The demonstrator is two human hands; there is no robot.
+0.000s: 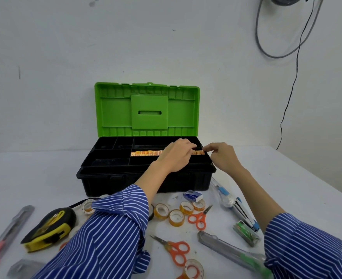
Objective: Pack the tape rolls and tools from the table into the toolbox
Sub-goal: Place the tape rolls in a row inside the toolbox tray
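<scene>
Both hands meet over the right half of the toolbox tray at the centre of the frame: the left hand (176, 156) lies palm-down with its fingertips curled onto a row of small orange-and-yellow packets (146, 153), and the right hand (219, 156) pinches the right end of that same row, so each grip is closed on the packets.

Largest first, the white table (286, 188) fills the lower half of the frame. On it the toolbox (126, 178) stands open, its green lid (148, 109) upright against the wall and its black compartment tray on top of the box; the packets lie in a long compartment on the tray's right side.

In front of the box, at lower left, a black-and-yellow tape measure (49, 228) lies beside a grey utility knife (11, 226). At lower right lie another utility knife with a green slider (230, 250), a stapler (238, 208) and a green box of staples (246, 230).

Between the sleeves, two pairs of orange scissors (176, 250) (199, 217) lie near several clear tape rolls (176, 217) and a small blue-and-white box (193, 195). One more tape roll (193, 268) sits at the bottom edge.
</scene>
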